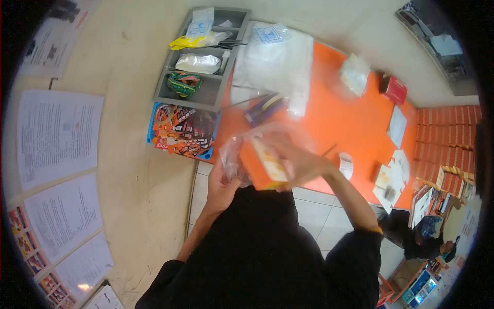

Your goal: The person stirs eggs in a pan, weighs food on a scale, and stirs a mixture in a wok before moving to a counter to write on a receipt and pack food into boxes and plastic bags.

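My right hand (303, 162) is closed round an orange and white box (265, 162), blurred by motion, near the front edge of the orange table (329, 123). A clear plastic bag (232, 154) hangs beside and behind the box, its side gripped by my left hand (222, 180). Whether the box is inside the bag is hard to tell. Just beyond my hands lies a dark tape dispenser (265, 108). Some fingertips of both hands are hidden by the box and bag.
A grey divided tray (203, 100) holds packets, with colourful leaflets (185, 129) below it. White plastic sheets (272, 62) lie at the back. On the right are a red box (393, 89) and papers (395, 180). Another person (422, 242) is at the lower right.
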`<state>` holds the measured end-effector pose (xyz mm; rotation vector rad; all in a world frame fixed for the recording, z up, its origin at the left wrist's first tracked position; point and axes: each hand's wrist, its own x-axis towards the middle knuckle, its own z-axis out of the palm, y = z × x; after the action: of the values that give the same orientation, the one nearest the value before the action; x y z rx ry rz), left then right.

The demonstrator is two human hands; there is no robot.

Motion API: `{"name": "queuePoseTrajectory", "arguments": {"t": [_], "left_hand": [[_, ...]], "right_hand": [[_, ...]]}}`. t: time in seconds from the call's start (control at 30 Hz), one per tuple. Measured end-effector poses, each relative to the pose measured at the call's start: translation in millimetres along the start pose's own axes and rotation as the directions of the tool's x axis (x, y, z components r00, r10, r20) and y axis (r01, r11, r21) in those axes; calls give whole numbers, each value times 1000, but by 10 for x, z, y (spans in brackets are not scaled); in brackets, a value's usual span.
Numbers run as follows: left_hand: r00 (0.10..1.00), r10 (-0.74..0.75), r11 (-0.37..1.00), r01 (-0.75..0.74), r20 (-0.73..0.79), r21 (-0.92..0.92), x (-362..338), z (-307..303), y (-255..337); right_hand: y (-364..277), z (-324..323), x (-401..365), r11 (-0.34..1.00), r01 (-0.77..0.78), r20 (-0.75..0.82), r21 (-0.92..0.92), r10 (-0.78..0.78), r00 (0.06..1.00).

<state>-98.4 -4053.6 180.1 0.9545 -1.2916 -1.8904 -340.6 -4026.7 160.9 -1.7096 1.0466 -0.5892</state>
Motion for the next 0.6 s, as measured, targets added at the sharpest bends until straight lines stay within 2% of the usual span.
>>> {"name": "queuePoseTrajectory", "arguments": {"t": [0.07, 0.1, 0.13, 0.17, 0.23, 0.27, 0.3, 0.37, 0.4, 0.43, 0.47, 0.53, 0.6], "left_hand": [[1000, 7, 999, -7, -19, -32, -38, -126, -19], [998, 57, 997, -58, 15, 44, -67, -198, -111], [993, 101, 987, -107, 54, 123, -88, -252, -174], [994, 105, 988, -109, 44, 109, -116, -271, -207], [989, -70, 997, 66, 131, 38, -182, -211, -269], [992, -7, 999, 2, 129, 38, -154, -139, -188], [993, 2, 1000, -5, 116, 27, -117, -129, -188], [983, 137, 981, -152, 126, 117, -109, -108, -200], [991, 92, 994, -97, 98, 48, -114, -87, -211], [993, 93, 994, -97, 78, 45, -129, -84, -181], [992, 98, 993, -103, 81, 57, -137, -71, -121], [991, 115, 991, -119, 65, 68, -157, -50, -89], [999, -50, 985, 48, -10, -165, -256, 6, -105]], "right_hand": [[388, 270, 195, 949, -150, 1, -276, 157, 988], [659, 375, 247, 833, -235, -28, -500, 256, 966], [899, 445, 261, 661, -299, -82, -688, 339, 937], [1057, 508, 258, 654, -292, -70, -698, 344, 936], [1218, 616, 190, 312, -321, -240, -894, 272, 932], [1144, 656, 191, 305, -311, -229, -900, 276, 933], [1022, 708, 231, 334, -324, -262, -885, 217, 940], [720, 763, 412, 373, -298, -259, -879, 152, 954], [493, 784, 541, 777, -317, -206, -544, 242, 948], [376, 804, 622, 949, -311, -111, -51, 304, 946], [449, 846, 657, 951, -304, -94, -59, 298, 950], [921, 1019, 723, 860, -338, 33, -382, 378, 925], [1388, 1192, 790, 688, -281, 122, -669, 475, 871]]}}
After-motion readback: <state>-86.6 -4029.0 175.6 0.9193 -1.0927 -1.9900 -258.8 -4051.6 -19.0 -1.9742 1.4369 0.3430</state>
